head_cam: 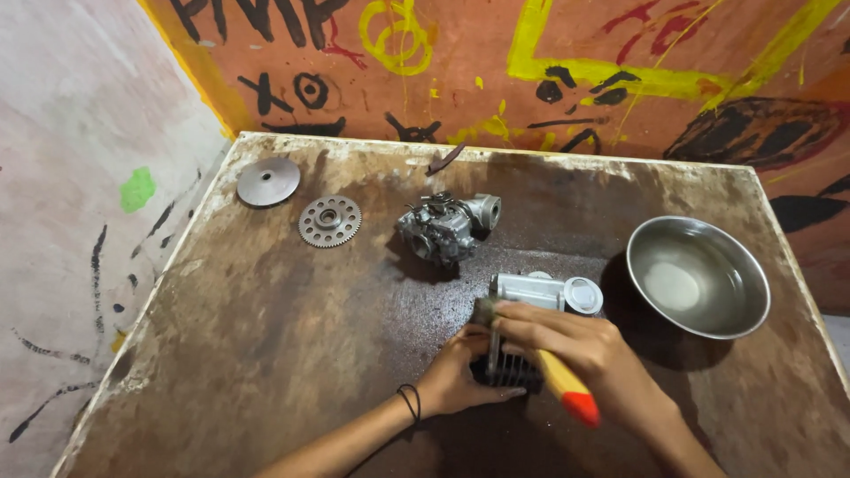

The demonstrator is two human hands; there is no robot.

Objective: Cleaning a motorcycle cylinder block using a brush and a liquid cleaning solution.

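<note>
Both hands work one engine cylinder: left hand fingers clasp it steady, right hand fingers grip a brush scrubbing its fins.

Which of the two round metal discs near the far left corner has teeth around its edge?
The toothed gear disc, ringed with small holes; the plain smooth disc lies farther into the corner.

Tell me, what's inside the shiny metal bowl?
The metal bowl looks to hold only a little pale liquid pooled at its bottom. No parts show inside. Nothing covers it, so the whole inside is visible.
</note>
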